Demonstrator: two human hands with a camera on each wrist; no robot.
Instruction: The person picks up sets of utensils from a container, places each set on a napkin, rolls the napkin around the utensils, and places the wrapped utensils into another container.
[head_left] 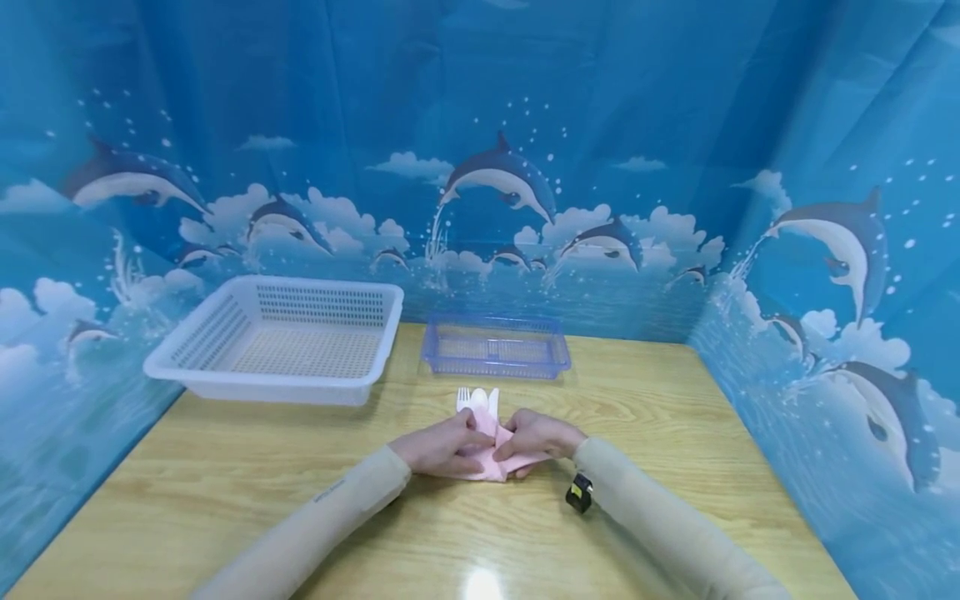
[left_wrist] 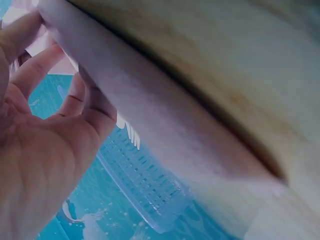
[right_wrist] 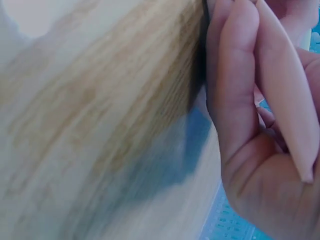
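A pink napkin (head_left: 491, 473) is folded partly round a white plastic fork (head_left: 463, 395), a white spoon (head_left: 479, 398) and a white knife (head_left: 492, 402). The upper ends of the cutlery stick out at the far side, while the napkin and hands hide the lower parts. My left hand (head_left: 444, 446) holds the napkin's left side, thumb and fingers at its edge. On the other side, my right hand (head_left: 538, 435) pinches a pointed flap (right_wrist: 287, 85) of the napkin between thumb and fingers. Both hands work low over the wooden table (head_left: 645, 400), with fingertips close together.
A large white plastic basket (head_left: 273, 383) stands at the back left of the table. Behind the cutlery is a small translucent blue-purple basket (head_left: 495, 367). A dolphin-print curtain (head_left: 637, 108) borders the table at the back and sides. A small black device (head_left: 579, 493) hangs at my right wrist.
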